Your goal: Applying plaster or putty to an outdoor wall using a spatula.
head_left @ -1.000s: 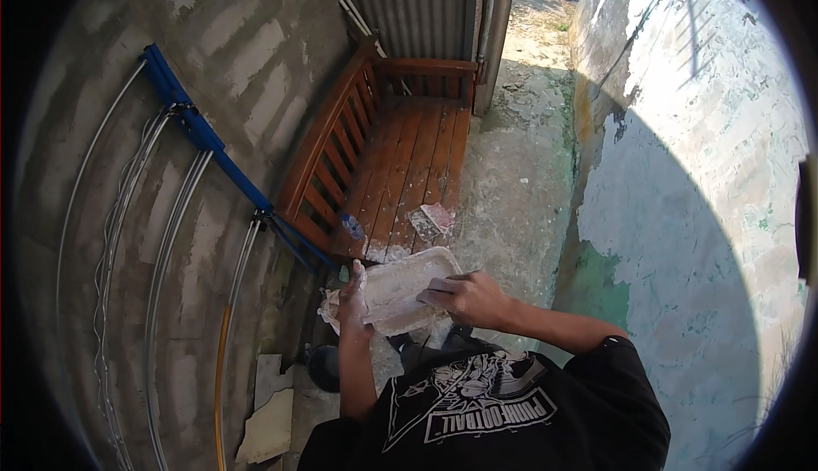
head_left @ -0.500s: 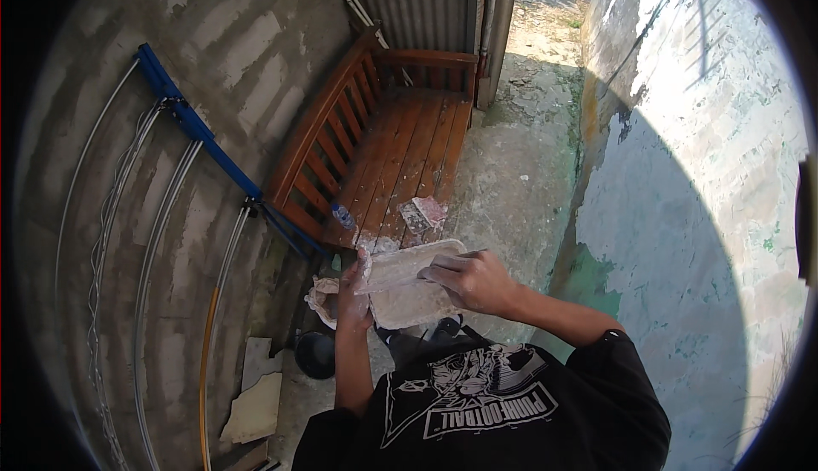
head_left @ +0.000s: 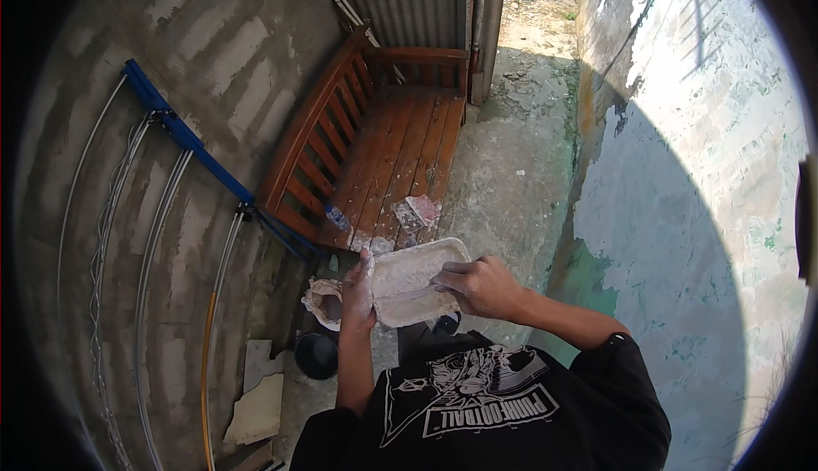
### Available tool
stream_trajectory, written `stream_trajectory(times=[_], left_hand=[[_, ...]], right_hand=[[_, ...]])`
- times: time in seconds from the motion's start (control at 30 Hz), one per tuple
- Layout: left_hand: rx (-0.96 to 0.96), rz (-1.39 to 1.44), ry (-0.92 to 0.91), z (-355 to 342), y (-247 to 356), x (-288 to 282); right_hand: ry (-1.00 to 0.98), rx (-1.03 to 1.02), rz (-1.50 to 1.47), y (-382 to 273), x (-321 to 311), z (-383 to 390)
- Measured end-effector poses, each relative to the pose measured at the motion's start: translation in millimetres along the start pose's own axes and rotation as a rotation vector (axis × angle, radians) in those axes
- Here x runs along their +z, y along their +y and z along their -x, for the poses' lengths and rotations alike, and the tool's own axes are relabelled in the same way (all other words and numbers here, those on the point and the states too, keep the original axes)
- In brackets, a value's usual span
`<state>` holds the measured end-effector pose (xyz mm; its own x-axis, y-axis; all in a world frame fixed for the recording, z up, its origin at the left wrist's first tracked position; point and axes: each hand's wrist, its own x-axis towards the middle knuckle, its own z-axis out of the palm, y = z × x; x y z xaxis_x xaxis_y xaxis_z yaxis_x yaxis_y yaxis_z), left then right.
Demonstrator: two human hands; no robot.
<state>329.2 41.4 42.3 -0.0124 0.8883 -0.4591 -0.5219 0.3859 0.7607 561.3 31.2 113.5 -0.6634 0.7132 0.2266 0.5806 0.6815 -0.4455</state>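
Note:
A pale, shallow rectangular tray (head_left: pixel 411 268) coated in whitish residue is held in front of my body, with a line running across its middle. My left hand (head_left: pixel 356 294) grips its left edge, thumb on top and whitened with powder. Over the tray's right half, my right hand (head_left: pixel 487 287) is closed with its fingertips together near that line. Whatever they pinch, if anything, is too small to make out. Just left of my left wrist sits an open-topped container (head_left: pixel 324 302) crusted with white.
Ahead is a brown wooden bench (head_left: pixel 392 139) with a clear plastic bottle (head_left: pixel 337 217) and a pink-and-white piece (head_left: pixel 423 209) on its near end. A dark bucket (head_left: pixel 316 356) stands lower left. A blue rack (head_left: pixel 187 134) lines the block wall; a peeling wall (head_left: pixel 665 241) rises at right.
My right hand has shifted slightly right and down over the tray. More of the tray's inner surface shows. My left hand keeps its grip, and the whole view has shifted a little.

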Motion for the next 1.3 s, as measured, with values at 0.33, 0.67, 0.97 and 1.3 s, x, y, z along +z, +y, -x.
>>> stream_trajectory(times=[0.33, 0.67, 0.97, 1.3], left_hand=[[0.020, -0.010, -0.059, -25.0, 17.6, 5.5], [-0.021, -0.043, -0.014, -44.7, 51.4, 5.1], [0.010, -0.147, -0.109, -76.8, 68.7, 3.3], [-0.117, -0.185, -0.196, -106.2, 87.5, 6.0]], right_hand=[[0.117, 0.019, 0.137, -5.6, 3.6, -22.8], [0.102, 0.095, -0.010, -0.2, -4.4, -54.5], [0.170, 0.199, 0.220, 5.2, -2.4, -83.7], [0.152, 0.289, 0.026, -17.0, -2.3, -93.6]])
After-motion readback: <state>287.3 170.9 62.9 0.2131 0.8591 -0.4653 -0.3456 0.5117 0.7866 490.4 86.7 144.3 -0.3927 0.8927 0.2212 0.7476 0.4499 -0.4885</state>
